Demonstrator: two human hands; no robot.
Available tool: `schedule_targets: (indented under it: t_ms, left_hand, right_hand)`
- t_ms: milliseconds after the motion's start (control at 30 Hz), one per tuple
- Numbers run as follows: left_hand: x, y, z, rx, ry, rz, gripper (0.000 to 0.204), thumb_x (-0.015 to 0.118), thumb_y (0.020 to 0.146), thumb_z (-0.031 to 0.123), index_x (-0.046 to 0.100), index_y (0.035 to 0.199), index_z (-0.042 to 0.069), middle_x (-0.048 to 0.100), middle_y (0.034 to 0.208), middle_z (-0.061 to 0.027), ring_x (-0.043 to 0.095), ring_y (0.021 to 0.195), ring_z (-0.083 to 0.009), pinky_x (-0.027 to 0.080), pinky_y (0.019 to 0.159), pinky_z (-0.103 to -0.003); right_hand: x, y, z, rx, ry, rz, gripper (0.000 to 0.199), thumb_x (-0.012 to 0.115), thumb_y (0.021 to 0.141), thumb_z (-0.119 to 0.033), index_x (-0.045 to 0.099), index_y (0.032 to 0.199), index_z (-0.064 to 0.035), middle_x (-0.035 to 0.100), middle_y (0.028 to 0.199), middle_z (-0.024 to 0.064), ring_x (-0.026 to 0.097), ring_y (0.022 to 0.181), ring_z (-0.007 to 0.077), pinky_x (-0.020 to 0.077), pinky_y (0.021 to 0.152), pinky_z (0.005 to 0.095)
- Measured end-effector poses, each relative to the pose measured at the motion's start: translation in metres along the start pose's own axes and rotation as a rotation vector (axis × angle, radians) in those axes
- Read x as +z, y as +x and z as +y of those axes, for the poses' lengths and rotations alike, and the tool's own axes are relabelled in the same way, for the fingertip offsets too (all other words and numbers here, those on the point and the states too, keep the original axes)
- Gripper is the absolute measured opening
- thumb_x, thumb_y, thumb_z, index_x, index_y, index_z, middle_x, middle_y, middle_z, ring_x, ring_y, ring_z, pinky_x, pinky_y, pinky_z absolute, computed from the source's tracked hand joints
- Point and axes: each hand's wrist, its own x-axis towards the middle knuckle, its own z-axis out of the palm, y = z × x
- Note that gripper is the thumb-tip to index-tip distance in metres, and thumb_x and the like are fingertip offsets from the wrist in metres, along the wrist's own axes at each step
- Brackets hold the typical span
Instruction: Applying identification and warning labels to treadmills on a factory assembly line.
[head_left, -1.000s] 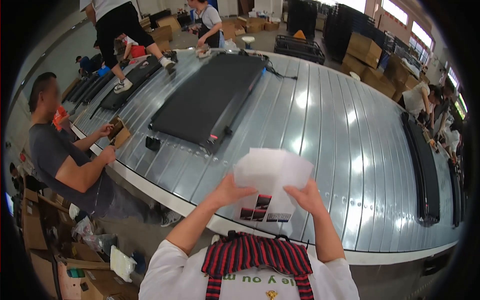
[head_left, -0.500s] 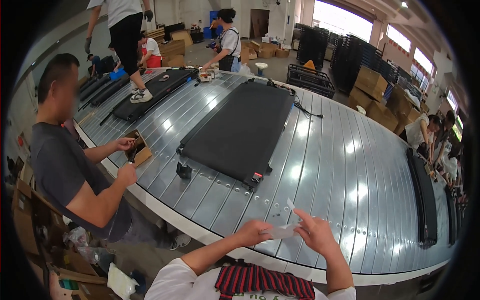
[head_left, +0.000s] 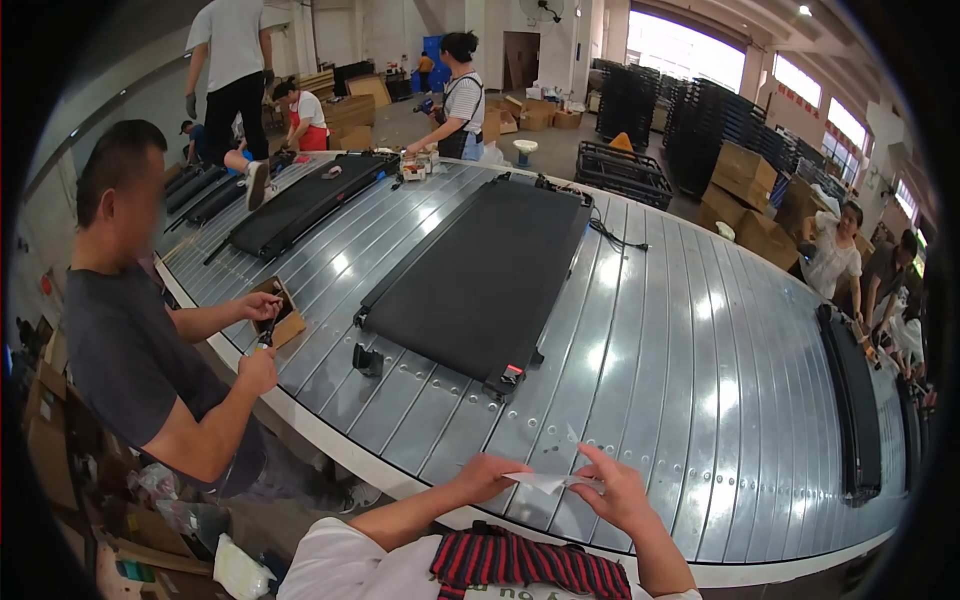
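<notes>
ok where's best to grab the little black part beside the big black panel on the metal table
Probably its outer sides, pinched from above and near left: the little black part stands up from the metal table, with the big black panel to its right. Finer shape is too small to tell.

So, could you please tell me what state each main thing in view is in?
Left hand: closed on the white sheet.
Right hand: closed on its other side.
White sheet: bent.
Large black belt unit: lying flat.
Black cord: loose, unplugged.
Small black part: resting on the metal table.
Cardboard box: open.
</notes>
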Motion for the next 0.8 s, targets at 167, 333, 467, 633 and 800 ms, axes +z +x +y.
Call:
schedule_targets:
  t_ms: [167, 333, 467, 633, 800]
  left_hand:
    - [-0.001, 0.017, 0.007, 0.004, 0.066, 0.049, 0.023, 0.06, 0.073, 0.011, 0.062, 0.096, 0.013, 0.062, 0.086, -0.0088, 0.06, 0.079, -0.0272, 0.048, 0.065, -0.032]
    - [0.01, 0.026, 0.001, -0.012, 0.093, 0.069, 0.026, 0.061, 0.071, 0.006, 0.062, 0.096, 0.012, 0.062, 0.084, -0.0087, 0.06, 0.076, -0.027, 0.048, 0.063, -0.031]
    - [0.012, 0.027, 0.0, -0.034, 0.13, 0.012, 0.024, 0.059, 0.072, 0.008, 0.062, 0.096, 0.012, 0.062, 0.084, -0.0089, 0.06, 0.076, -0.0277, 0.048, 0.062, -0.032]
    - [0.011, 0.017, -0.01, -0.124, 0.06, -0.048, 0.024, 0.058, 0.073, 0.008, 0.061, 0.097, 0.014, 0.062, 0.087, -0.0094, 0.059, 0.079, -0.0287, 0.048, 0.065, -0.034]
    - [-0.01, 0.011, -0.028, -0.061, 0.043, -0.017, 0.027, 0.055, 0.071, 0.005, 0.061, 0.096, 0.013, 0.062, 0.086, -0.0102, 0.059, 0.079, -0.03, 0.047, 0.065, -0.033]
  right_hand:
    - [0.005, 0.003, 0.037, -0.054, -0.131, -0.022, 0.052, 0.065, 0.07, -0.012, 0.044, 0.118, -0.017, 0.063, 0.076, 0.0065, 0.061, 0.068, 0.0282, 0.0472, 0.058, 0.0366]
    - [0.016, 0.001, 0.06, -0.047, -0.196, 0.031, 0.051, 0.062, 0.071, -0.012, 0.042, 0.118, -0.0174, 0.062, 0.073, 0.0066, 0.059, 0.061, 0.0279, 0.0456, 0.052, 0.0387]
    - [0.019, -0.003, 0.066, -0.045, -0.09, 0.076, 0.051, 0.062, 0.071, -0.012, 0.043, 0.117, -0.0163, 0.061, 0.071, 0.0079, 0.058, 0.06, 0.0287, 0.0452, 0.051, 0.0394]
    - [0.032, -0.001, 0.063, 0.015, -0.09, 0.031, 0.049, 0.062, 0.072, -0.012, 0.043, 0.117, -0.0146, 0.062, 0.073, 0.0088, 0.059, 0.062, 0.0302, 0.0455, 0.053, 0.0402]
    - [0.039, 0.011, 0.054, 0.105, 0.157, 0.031, 0.058, 0.069, 0.069, -0.021, 0.041, 0.12, -0.0133, 0.063, 0.078, 0.0112, 0.06, 0.067, 0.0306, 0.0474, 0.059, 0.0389]
